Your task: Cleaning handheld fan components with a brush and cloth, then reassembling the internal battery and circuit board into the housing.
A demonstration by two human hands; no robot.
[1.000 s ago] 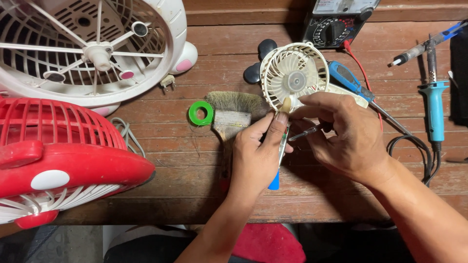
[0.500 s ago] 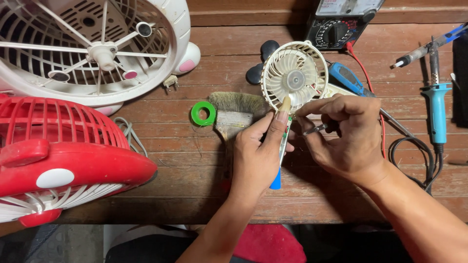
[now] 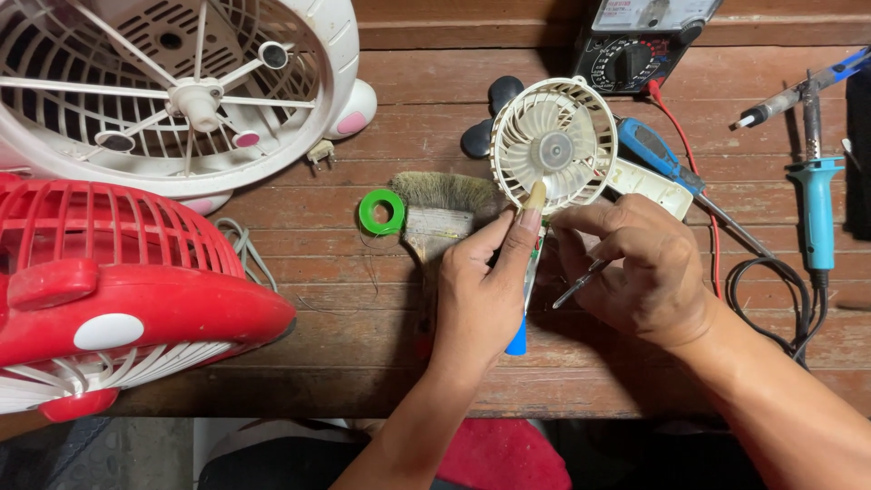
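Steadiness matters: left hand (image 3: 485,290) pinches the small fan (image 3: 553,145) by its handle while right hand (image 3: 640,272) grips a thin screwdriver (image 3: 581,284); keep its tip square.

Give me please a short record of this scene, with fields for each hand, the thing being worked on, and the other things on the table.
Surface: worn wooden table
Left hand: grips the small white handheld fan below its round grille, index finger against the grille's lower edge
Right hand: holds a thin metal tool beside the fan's handle
Handle end: blue, showing under the left hand
Nearby: paintbrush, green tape roll, blue soldering iron, analog multimeter
Far left: white fan housing, red fan
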